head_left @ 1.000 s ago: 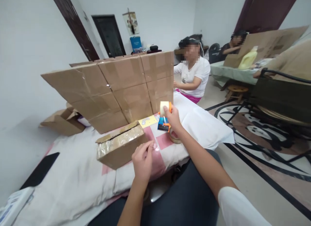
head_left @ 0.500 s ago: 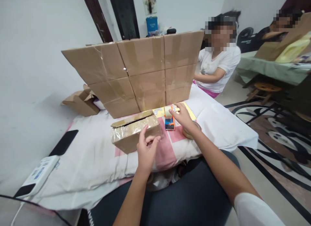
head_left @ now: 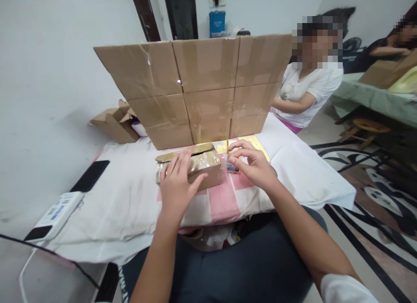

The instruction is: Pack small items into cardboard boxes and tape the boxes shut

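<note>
A small cardboard box [head_left: 208,174] with shiny clear tape along its top edge lies on the cloth-covered table, its top flap slightly raised. My left hand [head_left: 176,181] rests against the near side and top of the box, thumb apart from the fingers. Just right of the box, my right hand [head_left: 256,164] hovers by an orange and blue tape dispenser [head_left: 233,167], fingers curved and apart. The hand partly covers the dispenser, so I cannot make out any contact. Behind my right wrist, a roll of tape is almost fully hidden.
A large panel of joined cardboard boxes [head_left: 208,107] stands across the back of the table. An opened carton [head_left: 114,124] sits at the left rear. A black phone-like slab [head_left: 91,176] and a white power strip [head_left: 60,214] lie left. A person in a white shirt [head_left: 312,85] sits beyond.
My left hand has moved left onto the box, and its fingers have spread from a near-pinch. My right hand has come lower over the tape dispenser. The view has shifted slightly.
</note>
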{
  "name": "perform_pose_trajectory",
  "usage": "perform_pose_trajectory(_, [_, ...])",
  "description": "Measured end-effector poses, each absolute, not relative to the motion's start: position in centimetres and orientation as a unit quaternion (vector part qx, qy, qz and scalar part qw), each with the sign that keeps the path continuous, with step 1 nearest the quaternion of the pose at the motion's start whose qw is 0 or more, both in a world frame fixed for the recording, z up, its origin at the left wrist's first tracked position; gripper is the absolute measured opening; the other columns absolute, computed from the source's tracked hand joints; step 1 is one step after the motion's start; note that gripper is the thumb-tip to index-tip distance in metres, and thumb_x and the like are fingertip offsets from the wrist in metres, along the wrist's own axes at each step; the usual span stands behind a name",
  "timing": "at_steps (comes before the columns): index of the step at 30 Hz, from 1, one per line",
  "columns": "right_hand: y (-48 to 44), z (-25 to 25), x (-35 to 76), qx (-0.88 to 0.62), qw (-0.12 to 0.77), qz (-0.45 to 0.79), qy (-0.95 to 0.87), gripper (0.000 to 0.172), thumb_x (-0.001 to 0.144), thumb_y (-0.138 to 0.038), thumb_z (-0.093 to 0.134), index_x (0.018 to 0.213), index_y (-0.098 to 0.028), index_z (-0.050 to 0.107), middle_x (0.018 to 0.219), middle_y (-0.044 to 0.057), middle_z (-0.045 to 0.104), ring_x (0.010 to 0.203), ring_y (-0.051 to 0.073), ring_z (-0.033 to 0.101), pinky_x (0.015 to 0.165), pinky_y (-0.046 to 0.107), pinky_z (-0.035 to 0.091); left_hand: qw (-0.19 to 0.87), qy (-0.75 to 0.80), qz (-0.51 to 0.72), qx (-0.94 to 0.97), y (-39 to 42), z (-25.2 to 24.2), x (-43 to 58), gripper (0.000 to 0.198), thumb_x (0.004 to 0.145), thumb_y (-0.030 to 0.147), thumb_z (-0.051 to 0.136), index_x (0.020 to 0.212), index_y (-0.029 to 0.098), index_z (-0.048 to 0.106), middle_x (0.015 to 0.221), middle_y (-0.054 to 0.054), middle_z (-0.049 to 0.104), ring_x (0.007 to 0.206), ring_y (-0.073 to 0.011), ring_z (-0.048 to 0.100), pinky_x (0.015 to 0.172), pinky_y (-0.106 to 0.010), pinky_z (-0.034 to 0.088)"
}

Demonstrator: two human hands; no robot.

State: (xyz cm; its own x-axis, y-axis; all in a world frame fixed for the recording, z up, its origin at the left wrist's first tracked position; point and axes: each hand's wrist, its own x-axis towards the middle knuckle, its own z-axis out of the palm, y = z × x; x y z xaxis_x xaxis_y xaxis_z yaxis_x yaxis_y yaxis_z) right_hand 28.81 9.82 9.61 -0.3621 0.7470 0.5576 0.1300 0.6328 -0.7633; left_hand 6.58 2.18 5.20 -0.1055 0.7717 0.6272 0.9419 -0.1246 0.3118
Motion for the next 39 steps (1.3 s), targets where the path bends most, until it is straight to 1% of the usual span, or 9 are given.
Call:
perform_pose_trajectory(4, [10.4,9.9,26.6,-0.277,0.424,0.4,-0.764,0.022,0.087,-0.039,0.069,0.074,-0.023,0.073,0.111,0.007,0.065,0.111,0.023,0.059,0.104,0.045,0.04,0.093,-0.653,-0.205,-0.724,2.7,5.8,4.2,0.079,0.088,0.041,0.068,0.155,0.015,0.035,0.137,-0.02,0.064,0.134,-0.0341,0.054,0.115,-0.054,0.031])
perform_pose_trajectory(8, [12.9,9.4,22.1,-0.31,0.379,0.373,-0.789,0.016,0.083,-0.034,0.073,0.072,-0.022,0.074,0.112,0.007,0.066,0.114,0.025,0.057,0.107,0.048,0.037,0.094,-0.653,-0.214,-0.72,2.7,5.0,4.0,0.083,0.089,0.039,0.066,0.158,0.014,0.028,0.138,-0.019,0.064,0.135,-0.0326,0.054,0.114,-0.05,0.034])
perform_pose_trajectory(13, [16.2,8.4,18.4,-0.364,0.318,0.288,-0.827,0.011,0.08,-0.026,0.075,0.07,-0.022,0.074,0.118,0.006,0.066,0.121,0.029,0.05,0.109,0.054,0.031,0.135,-0.624,-0.236,-0.732,2.5,4.2,4.0,0.071,0.089,0.039,0.067,0.154,0.026,0.04,0.15,-0.014,0.054,0.135,-0.0343,0.053,0.113,-0.053,0.033])
perform_pose_trajectory(18, [17.1,8.1,18.0,-0.387,0.262,0.263,-0.844,0.012,0.081,-0.029,0.075,0.071,-0.022,0.074,0.12,0.006,0.065,0.122,0.03,0.048,0.108,0.055,0.031,0.138,-0.628,-0.255,-0.722,2.1,3.7,3.9,0.056,0.091,0.035,0.064,0.146,0.028,0.052,0.159,-0.012,0.043,0.133,-0.0336,0.055,0.109,-0.05,0.036])
perform_pose_trajectory(26, [16.8,8.0,18.0,-0.384,0.214,0.213,-0.872,0.012,0.08,-0.031,0.075,0.078,-0.021,0.068,0.126,0.008,0.057,0.119,0.031,0.046,0.105,0.053,0.033,0.107,-0.584,-0.299,-0.747,2.5,2.8,3.6,0.041,0.096,0.025,0.056,0.137,0.026,0.06,0.137,-0.005,0.067,0.134,-0.028,0.054,0.105,-0.048,0.037])
perform_pose_trajectory(31, [18.0,7.0,18.4,-0.451,0.288,0.166,-0.828,0.045,0.067,-0.036,0.083,0.099,-0.02,0.056,0.112,0.009,0.055,0.103,0.028,0.051,0.093,0.046,0.043,0.11,-0.583,-0.298,-0.748,2.5,2.8,3.5,0.037,0.097,0.025,0.056,0.133,0.025,0.062,0.133,-0.004,0.069,0.131,-0.027,0.057,0.107,-0.049,0.034])
perform_pose_trajectory(35, [17.8,6.0,21.0,-0.411,0.328,0.316,-0.79,0.042,0.079,-0.041,0.071,0.112,-0.021,0.056,0.112,0.006,0.061,0.106,0.025,0.057,0.098,0.043,0.045,0.12,-0.585,-0.299,-0.744,2.1,3.0,3.5,0.043,0.097,0.026,0.058,0.139,0.029,0.057,0.132,-0.004,0.07,0.125,-0.0262,0.06,0.107,-0.049,0.033])
perform_pose_trajectory(37, [16.4,5.5,23.3,-0.375,0.304,0.406,-0.776,0.053,0.083,-0.049,0.068,0.127,-0.023,0.053,0.126,0.008,0.06,0.117,0.026,0.057,0.103,0.044,0.045,0.14,-0.567,-0.304,-0.753,1.8,3.0,3.3,0.04,0.095,0.027,0.061,0.135,0.03,0.061,0.129,-0.003,0.072,0.119,-0.0264,0.063,0.105,-0.048,0.035])
perform_pose_trajectory(39, [14.7,4.7,25.4,-0.325,0.276,0.464,-0.777,0.085,0.079,-0.057,0.073,0.148,-0.026,0.037,0.152,0.013,0.042,0.138,0.03,0.045,0.111,0.045,0.04,0.164,-0.534,-0.312,-0.768,1.7,2.9,2.8,0.032,0.093,0.026,0.063,0.125,0.03,0.067,0.125,-0.002,0.074,0.111,-0.0263,0.066,0.101,-0.047,0.037])
